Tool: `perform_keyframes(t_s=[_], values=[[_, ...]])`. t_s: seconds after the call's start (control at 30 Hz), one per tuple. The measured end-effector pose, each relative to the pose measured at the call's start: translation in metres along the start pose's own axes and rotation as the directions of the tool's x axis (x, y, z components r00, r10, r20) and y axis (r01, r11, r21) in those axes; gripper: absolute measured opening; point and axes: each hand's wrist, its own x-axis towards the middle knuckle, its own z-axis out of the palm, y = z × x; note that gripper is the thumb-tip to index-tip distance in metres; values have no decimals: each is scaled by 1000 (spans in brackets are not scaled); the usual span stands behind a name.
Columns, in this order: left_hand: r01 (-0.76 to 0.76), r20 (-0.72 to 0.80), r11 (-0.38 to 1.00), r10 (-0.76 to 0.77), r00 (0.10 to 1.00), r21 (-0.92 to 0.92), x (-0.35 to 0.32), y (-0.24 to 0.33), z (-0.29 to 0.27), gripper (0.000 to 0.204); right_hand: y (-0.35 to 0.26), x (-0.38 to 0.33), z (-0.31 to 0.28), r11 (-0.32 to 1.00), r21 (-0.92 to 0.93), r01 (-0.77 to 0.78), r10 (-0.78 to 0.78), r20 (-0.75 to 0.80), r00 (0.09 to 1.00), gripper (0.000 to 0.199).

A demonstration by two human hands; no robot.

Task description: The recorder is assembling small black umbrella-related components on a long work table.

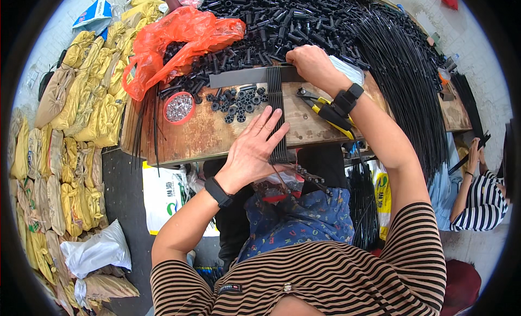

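Note:
My left hand (pixel 258 145) lies flat with fingers spread over a row of thin black rods (pixel 275 93) at the table's near edge. The rods run side by side across a flat grey metal strip (pixel 239 77). My right hand (pixel 313 67) is curled closed near the strip's right end, beside the rods' far ends; what its fingers pinch is hidden. Pliers with yellow-and-black handles (pixel 332 116) lie below my right wrist. Small black round caps (pixel 239 105) are scattered left of the rods, and a red dish of small silver pieces (pixel 179 108) sits farther left.
Black tubular parts (pixel 282 25) are heaped across the back of the wooden table (pixel 206 142). A red plastic bag (pixel 179 36) lies at the left, long black rods (pixel 401 82) at the right. Yellow sacks (pixel 81 115) are stacked leftward. Another person (pixel 480 202) works at far right.

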Motion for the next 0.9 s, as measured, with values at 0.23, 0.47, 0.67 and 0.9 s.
perform_keyframes(t_s=[0.23, 0.47, 0.67, 0.9], values=[[1, 1, 1000, -1, 1000, 6, 0, 1, -2, 82, 0, 1, 0, 1000, 10, -3, 3, 13, 1000, 14], [38, -8, 997, -39, 999, -62, 0, 3, 0, 83, -3, 1, -2, 1000, 4, -26, 26, 24, 999, 15], [35, 3, 998, -35, 999, -44, -1, 2, 0, 80, -4, 0, -3, 1000, -23, 4, -4, 18, 1000, 16], [39, -14, 997, -40, 999, -67, -1, 2, 3, 81, -4, 0, -4, 999, -31, -23, 23, 20, 1000, 18]])
